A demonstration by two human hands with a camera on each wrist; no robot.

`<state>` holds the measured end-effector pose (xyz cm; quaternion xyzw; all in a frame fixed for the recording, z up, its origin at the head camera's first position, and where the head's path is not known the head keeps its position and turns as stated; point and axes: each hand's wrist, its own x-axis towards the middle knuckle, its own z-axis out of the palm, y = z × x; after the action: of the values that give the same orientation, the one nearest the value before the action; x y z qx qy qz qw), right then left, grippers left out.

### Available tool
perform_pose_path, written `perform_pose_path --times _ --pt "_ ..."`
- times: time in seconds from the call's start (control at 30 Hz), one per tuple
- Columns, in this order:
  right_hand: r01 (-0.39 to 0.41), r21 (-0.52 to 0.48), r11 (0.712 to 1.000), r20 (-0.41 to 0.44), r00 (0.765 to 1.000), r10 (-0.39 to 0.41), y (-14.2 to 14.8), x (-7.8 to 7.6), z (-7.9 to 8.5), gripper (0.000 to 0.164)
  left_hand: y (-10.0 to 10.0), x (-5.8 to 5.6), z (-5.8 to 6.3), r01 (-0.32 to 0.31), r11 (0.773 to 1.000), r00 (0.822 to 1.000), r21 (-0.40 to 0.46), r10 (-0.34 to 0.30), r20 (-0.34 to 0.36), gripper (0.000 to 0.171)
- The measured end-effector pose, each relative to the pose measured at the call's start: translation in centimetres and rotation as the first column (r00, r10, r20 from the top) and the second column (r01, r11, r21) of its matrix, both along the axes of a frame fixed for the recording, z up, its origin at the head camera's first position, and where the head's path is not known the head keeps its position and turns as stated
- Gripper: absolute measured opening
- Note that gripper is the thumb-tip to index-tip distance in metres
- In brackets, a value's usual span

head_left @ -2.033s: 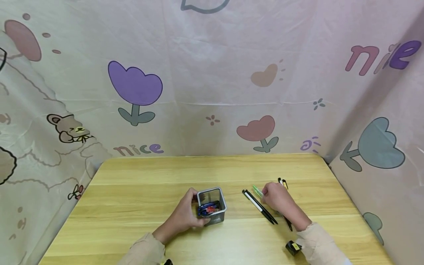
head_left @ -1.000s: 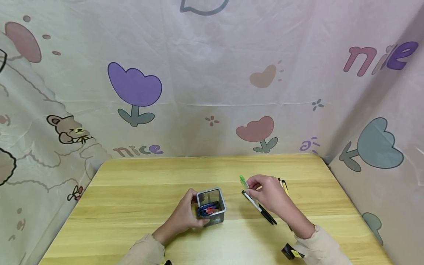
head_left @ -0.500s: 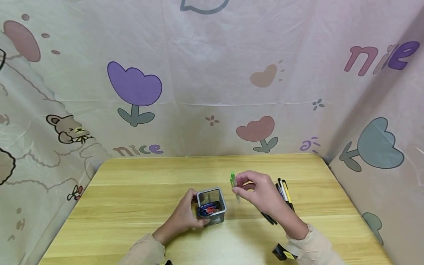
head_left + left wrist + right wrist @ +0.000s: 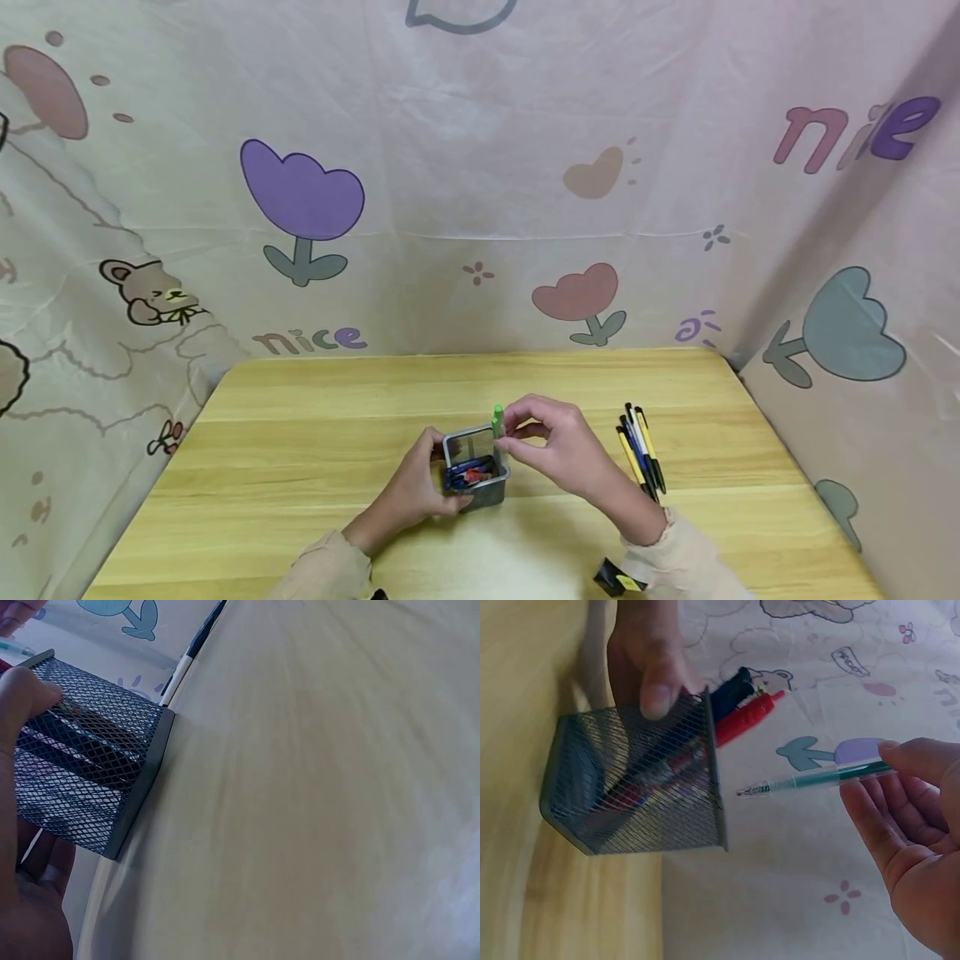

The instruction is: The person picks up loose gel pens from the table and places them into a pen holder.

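At the lower centre of the head view, the left hand (image 4: 422, 477) grips a square dark-grey metal mesh cup with a pale grey rim (image 4: 487, 497), its fingers curled round the cup's left side and its thumb along the near wall. The left wrist view, where the cup lies across the left of the frame, shows the thumb pressed on the mesh.

Right of the cup, the right hand (image 4: 553, 446) holds a slim clear-barrelled green pen (image 4: 498, 422), thumb and forefinger clamped on the barrel. In the head view the green pen stands nearly upright at the cup's far right corner. In the right wrist view (turned sideways, so the cup's mouth faces right) its tip points at that mouth from just outside, apart from the rim.

Inside the cup lie dark blue pens (image 4: 468, 464) and a bright red pen (image 4: 742, 724); the red one pokes past the rim in the right wrist view.

Towards the right of the head view, a cluster of slim pens with yellow, blue and white barrels (image 4: 642, 446) lies side by side on the pale yellow wood-grain table (image 4: 315, 433). A white cloth printed with flowers and a bear (image 4: 450, 167) fills the upper frame.
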<state>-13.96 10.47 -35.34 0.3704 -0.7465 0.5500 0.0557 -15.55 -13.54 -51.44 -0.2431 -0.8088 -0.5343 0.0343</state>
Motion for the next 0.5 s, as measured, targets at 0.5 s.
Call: perform_pose_path --times 0.5 --pt "-0.015 0.09 0.996 0.01 1.0 0.014 -0.9 -1.7 -5.1 0.024 -0.1 0.0 0.1 0.004 1.0 1.0 -0.007 -0.004 -0.006 0.07"
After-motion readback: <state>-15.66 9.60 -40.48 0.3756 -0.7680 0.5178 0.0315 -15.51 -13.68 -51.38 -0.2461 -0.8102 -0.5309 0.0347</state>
